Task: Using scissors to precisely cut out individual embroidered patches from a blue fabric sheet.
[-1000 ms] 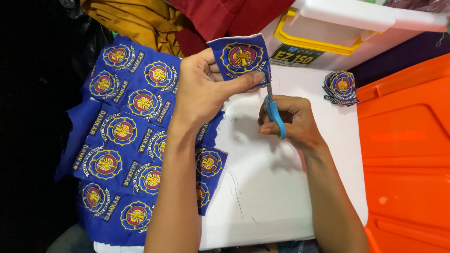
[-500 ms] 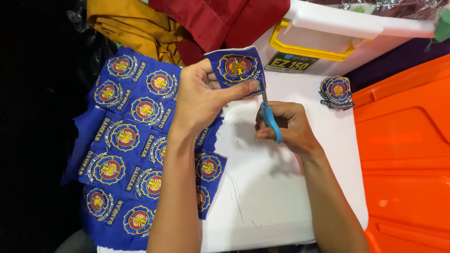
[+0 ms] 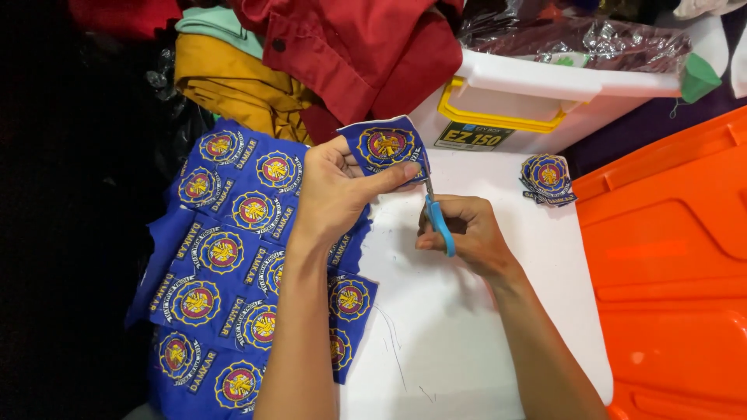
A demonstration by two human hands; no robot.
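Head view: the left hand (image 3: 334,194) pinches a blue embroidered patch (image 3: 383,146) above the white tabletop (image 3: 467,327); the right hand (image 3: 467,233) grips blue-handled scissors (image 3: 437,219) just below it. Best to cut close round the emblem (steady, short snips). The uncut patch sheet (image 3: 233,264) lies left of the scissors.
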